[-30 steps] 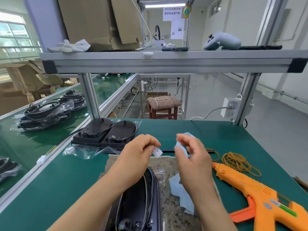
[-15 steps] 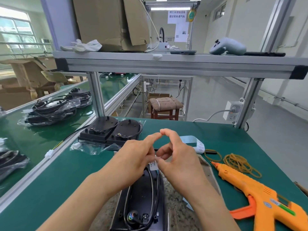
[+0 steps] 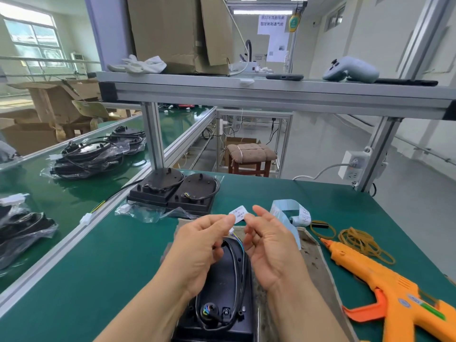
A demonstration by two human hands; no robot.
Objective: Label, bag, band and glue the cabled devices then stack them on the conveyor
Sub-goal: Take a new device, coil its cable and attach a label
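As the label (image 3: 238, 214) looks thin, floppy and sticky, we pinch its edge with the left hand (image 3: 199, 245); whether the right hand (image 3: 269, 243) grips it, we cannot tell.

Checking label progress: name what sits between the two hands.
Head view: a small white label between the left hand and right hand, above the black device.

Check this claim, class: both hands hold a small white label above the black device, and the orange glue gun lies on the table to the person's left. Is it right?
No. In the head view the orange glue gun lies on the table to the person's right, not left. The rest holds: left hand and right hand hold the small white label above the black device.
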